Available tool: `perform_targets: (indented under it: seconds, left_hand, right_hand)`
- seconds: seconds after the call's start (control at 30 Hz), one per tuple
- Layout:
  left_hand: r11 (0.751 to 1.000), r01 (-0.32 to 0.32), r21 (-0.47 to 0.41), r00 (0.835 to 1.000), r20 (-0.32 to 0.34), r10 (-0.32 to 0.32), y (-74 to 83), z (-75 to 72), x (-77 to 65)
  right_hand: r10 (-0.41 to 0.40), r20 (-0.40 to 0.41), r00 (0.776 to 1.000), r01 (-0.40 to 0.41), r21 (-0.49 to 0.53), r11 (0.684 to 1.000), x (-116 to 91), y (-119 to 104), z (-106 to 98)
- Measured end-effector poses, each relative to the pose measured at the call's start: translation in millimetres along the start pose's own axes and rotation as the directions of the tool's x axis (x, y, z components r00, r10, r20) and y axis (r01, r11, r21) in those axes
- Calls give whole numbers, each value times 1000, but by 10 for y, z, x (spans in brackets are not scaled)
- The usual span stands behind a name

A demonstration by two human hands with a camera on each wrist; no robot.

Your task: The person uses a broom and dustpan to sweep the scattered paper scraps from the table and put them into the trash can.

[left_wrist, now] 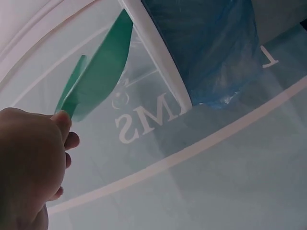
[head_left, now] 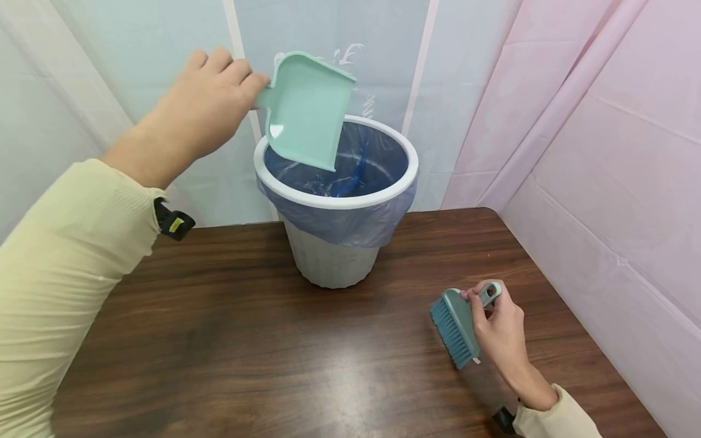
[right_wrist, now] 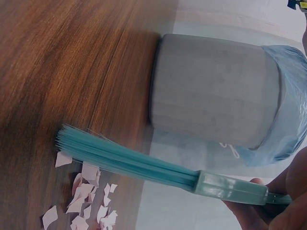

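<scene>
My left hand (head_left: 216, 100) grips the short handle of a mint-green dustpan (head_left: 312, 109). The pan is tilted over the near-left rim of a light-coloured bin (head_left: 334, 255), which has a blue plastic liner (head_left: 350, 225) folded over its rim. In the left wrist view the dustpan (left_wrist: 103, 67) is seen from its side, beside the white rim. My right hand (head_left: 499, 334) holds a green hand brush (head_left: 462, 316) by its handle, low at the table's right side. Its teal bristles (right_wrist: 120, 155) reach the wood, close by several pale pink paper scraps (right_wrist: 81, 191).
The bin stands on a dark brown wooden table (head_left: 246, 353) near its back edge. Pale blue printed sheeting (head_left: 181, 36) hangs behind it, and pinkish sheeting (head_left: 619, 152) covers the right side. One small pale scrap (head_left: 476, 361) shows beside the brush.
</scene>
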State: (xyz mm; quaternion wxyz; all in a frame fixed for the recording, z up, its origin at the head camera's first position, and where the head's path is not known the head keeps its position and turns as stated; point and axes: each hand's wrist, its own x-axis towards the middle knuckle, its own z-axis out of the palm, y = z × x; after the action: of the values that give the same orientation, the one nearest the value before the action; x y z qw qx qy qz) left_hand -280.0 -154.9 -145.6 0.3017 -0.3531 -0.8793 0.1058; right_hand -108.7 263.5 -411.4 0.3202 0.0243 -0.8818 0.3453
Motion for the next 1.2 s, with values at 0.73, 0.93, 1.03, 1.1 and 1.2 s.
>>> perform_targets:
  seconds: [0.73, 0.93, 1.03, 1.1, 1.2]
  left_hand:
    - [936, 249, -248, 959, 199, -202, -191, -150, -293]
    - [912, 281, -299, 947, 239, -213, -244, -143, -399]
    - [894, 307, -326, 937, 270, -223, -286, -141, -459]
    - [884, 323, -339, 930, 289, -228, -315, -136, -507]
    - [876, 336, -347, 924, 302, -234, -354, -124, -582]
  right_hand:
    - [19, -9, 1000, -19, -5, 1000, -12, -4, 12]
    - [30, -12, 999, -30, 3, 1000, -30, 1, 26]
    - [33, -14, 999, -33, 8, 999, -34, 1, 32]
    - [31, -16, 999, -31, 9, 999, -36, -1, 36]
    - [29, -15, 999, -29, 9, 1000, -37, -6, 36]
